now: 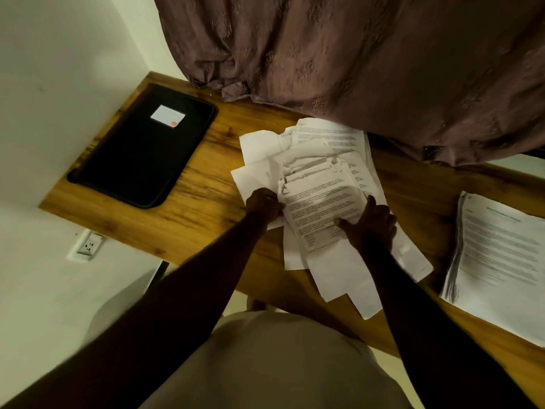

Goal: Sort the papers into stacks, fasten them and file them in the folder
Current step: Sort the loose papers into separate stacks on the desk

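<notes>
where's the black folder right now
In the head view the black folder lies at the left end of the desk, by the wall, left of the loose papers.

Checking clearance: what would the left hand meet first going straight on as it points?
Likely more of the loose paper pile, whose edge the left hand grips; beyond it, the curtain.

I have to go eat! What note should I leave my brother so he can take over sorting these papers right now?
Left hand grips the left edge of the loose pile in the middle of the desk.
Right hand lies flat on top of that pile, thumb pressing.
The black folder lies shut at the desk's left end. A neat stack sits at the right end.
Done: one stack squared up, it seems.
Left: sort the loose pile, fasten the stacks, file them. No clip or stapler is in view.
</notes>
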Demonstrator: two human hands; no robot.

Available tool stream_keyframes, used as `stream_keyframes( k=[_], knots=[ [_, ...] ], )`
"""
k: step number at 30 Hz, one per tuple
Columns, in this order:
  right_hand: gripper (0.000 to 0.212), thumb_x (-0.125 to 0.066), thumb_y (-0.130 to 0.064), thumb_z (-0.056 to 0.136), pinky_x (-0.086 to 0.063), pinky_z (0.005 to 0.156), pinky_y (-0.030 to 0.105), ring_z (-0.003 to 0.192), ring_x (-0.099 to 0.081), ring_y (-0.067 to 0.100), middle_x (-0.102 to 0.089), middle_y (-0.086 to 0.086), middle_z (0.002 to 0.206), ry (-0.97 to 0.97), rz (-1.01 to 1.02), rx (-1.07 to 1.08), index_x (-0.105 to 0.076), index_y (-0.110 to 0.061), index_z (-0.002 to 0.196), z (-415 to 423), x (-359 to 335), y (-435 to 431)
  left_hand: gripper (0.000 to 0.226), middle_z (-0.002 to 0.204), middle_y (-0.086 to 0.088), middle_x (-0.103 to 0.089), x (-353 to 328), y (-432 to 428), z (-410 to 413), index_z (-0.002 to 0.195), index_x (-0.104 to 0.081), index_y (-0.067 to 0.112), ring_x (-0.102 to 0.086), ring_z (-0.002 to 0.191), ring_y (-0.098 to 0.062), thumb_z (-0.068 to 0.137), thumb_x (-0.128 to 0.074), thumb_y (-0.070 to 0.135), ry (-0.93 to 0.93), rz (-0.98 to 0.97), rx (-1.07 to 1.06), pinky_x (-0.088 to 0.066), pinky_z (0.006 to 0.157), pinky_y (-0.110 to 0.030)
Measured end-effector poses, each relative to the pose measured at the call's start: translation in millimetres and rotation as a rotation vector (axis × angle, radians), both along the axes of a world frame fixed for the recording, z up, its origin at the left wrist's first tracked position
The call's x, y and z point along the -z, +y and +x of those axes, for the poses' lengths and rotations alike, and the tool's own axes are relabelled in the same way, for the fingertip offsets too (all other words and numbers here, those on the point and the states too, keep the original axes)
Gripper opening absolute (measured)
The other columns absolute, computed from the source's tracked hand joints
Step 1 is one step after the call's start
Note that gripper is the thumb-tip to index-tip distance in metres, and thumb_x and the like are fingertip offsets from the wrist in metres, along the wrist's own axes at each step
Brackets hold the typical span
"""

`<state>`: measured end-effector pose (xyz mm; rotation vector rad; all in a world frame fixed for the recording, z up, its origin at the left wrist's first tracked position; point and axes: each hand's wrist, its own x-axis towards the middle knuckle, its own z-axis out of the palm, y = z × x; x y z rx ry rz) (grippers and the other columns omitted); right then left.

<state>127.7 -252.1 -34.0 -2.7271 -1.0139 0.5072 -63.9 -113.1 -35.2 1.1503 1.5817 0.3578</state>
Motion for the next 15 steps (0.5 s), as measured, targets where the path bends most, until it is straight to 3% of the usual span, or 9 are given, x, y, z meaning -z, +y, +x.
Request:
stream_keyframes(
  k=[4,7,9,13,15],
  knots=[
    [0.088,-0.076,-0.058,0.078,-0.045,0.1,0.057,0.124,-0.049,0.042,-0.049,0.019,0.133,0.012,0.046,0.035,-0.033,-0.016,0.144,3.6,-0.5,-4.3,0.015,0.099,-0.007,-0.07,0.3,-1.0,1.0,0.091,-0.068,0.019,-0.069,0.093,-0.027,0.086,-0.073,0.006,0.002,0.029,-0.02,-0.062,0.08,-0.038],
    [0.047,-0.072,-0.031,0.089,-0.055,0.089,0.055,0.112,-0.063,0.037,-0.062,0.013,0.124,0.145,0.21,0.128,-0.052,-0.017,0.129,11.6,-2.8,-9.1,0.02,0.099,-0.005,-0.069,-0.5,-1.4,2.2,0.098,-0.068,0.018,-0.068,0.09,-0.024,0.085,-0.073,0.004,-0.006,0.048,-0.038,-0.061,0.069,-0.03],
    [0.03,-0.069,-0.024,0.093,-0.055,0.087,0.051,0.107,-0.066,0.037,-0.068,0.012,0.12,0.23,0.262,0.144,-0.065,-0.013,0.12,22.2,-2.5,-13.7,0.019,0.1,-0.004,-0.07,-0.4,-1.3,3.0,0.101,-0.065,0.019,-0.068,0.084,-0.02,0.088,-0.072,0.006,-0.013,0.069,-0.064,-0.06,0.066,-0.028],
    [0.031,-0.067,-0.022,0.095,-0.05,0.091,0.049,0.107,-0.059,0.034,-0.065,0.014,0.12,0.522,0.394,0.288,-0.066,-0.007,0.122,48.4,-0.3,-26.4,0.023,0.099,-0.003,-0.073,-2.8,-2.3,4.9,0.104,-0.061,0.02,-0.072,0.081,-0.02,0.089,-0.076,0.027,0.017,0.143,-0.08,-0.062,0.078,-0.039],
    [0.037,-0.064,-0.021,0.097,-0.043,0.092,0.045,0.111,-0.053,0.031,-0.059,0.014,0.127,0.622,0.465,0.357,-0.06,-0.006,0.131,57.0,-1.7,-32.2,0.027,0.101,-0.003,-0.073,-4.1,-5.2,7.4,0.106,-0.06,0.017,-0.072,0.078,-0.018,0.089,-0.075,0.033,0.036,0.164,-0.033,-0.062,0.075,-0.036]
  ],
)
